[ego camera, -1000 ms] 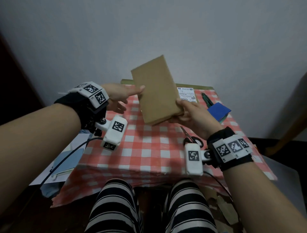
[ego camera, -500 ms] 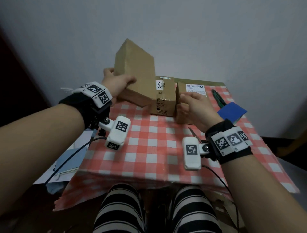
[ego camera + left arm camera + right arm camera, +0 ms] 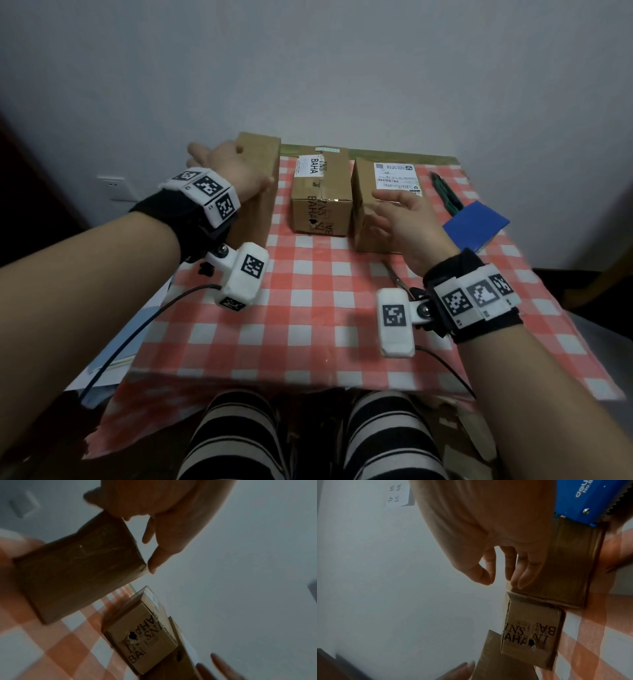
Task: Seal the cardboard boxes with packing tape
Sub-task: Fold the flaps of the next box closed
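Note:
Three cardboard boxes stand in a row at the back of the table. The plain left box (image 3: 260,164) (image 3: 77,577) stands upright, and my left hand (image 3: 226,161) (image 3: 154,536) hovers at its top with fingers straight, holding nothing. The middle box (image 3: 322,202) (image 3: 530,632) bears "BAHA" print and old tape. The right box (image 3: 370,192) (image 3: 570,563) carries a white shipping label. My right hand (image 3: 397,212) (image 3: 501,572) is spread loosely against its front, gripping nothing. A blue tape dispenser (image 3: 474,222) (image 3: 590,500) lies right of that box.
A red-and-white checked cloth (image 3: 308,308) covers the small table, which backs onto a grey wall. Scissors (image 3: 397,277) lie near my right wrist and a green knife (image 3: 445,195) lies at the back right. Papers (image 3: 102,370) stick out at the left edge.
The plain box, held up by both hands a second ago, went left and now stands at the back left. Both hands have let go; the right hand moved to the labelled box.

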